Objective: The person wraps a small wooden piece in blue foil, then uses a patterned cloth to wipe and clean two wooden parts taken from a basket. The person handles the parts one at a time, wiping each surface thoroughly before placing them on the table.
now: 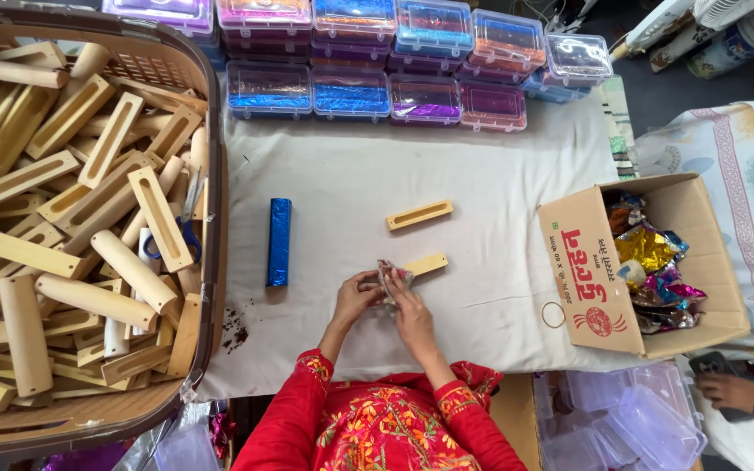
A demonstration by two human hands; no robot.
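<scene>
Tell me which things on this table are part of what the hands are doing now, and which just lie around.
In use:
left hand
right hand
crinkled foil wrapper
pale slotted wooden block

Lying about:
blue foil-wrapped block
second slotted wooden block
brown basket of wooden blocks
cardboard box of foil scraps
clear plastic boxes of coloured foil

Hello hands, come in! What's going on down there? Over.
Left hand and right hand both grip the foil on a wooden block. Blue wrapped block lies apart. Nothing blocking.

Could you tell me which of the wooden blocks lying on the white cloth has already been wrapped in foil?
The blue foil-wrapped block, lying alone left of both hands; the slotted block and the block being held show bare wood.
</scene>
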